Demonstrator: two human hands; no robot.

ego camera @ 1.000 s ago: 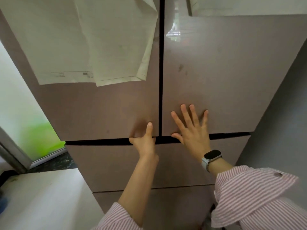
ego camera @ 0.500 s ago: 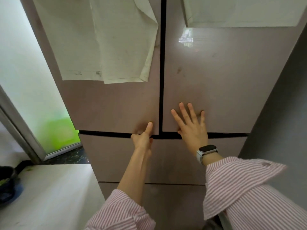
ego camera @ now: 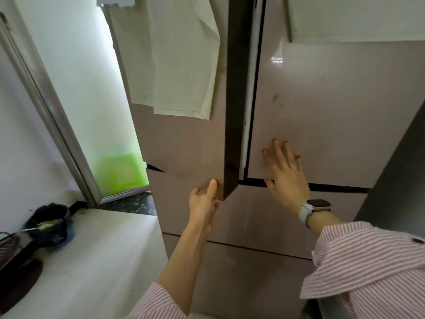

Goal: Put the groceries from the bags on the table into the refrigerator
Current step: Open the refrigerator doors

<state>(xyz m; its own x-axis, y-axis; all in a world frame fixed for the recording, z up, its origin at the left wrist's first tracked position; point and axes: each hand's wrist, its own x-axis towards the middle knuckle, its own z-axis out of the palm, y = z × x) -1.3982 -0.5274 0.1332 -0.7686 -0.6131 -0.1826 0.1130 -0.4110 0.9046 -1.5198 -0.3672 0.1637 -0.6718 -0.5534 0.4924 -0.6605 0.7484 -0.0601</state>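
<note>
No text can be read. The papers [ego camera: 181, 65] on the refrigerator door [ego camera: 184, 146], upper middle of the frame, carry only faint illegible print.

Our left hand [ego camera: 203, 201] reaches up, thumb raised, fingers seemingly hooked out of sight; our right hand [ego camera: 286, 173] lies flat, fingers spread.

A white counter [ego camera: 96, 254] holds a dark bowl [ego camera: 49, 223] at its far-left corner.
</note>
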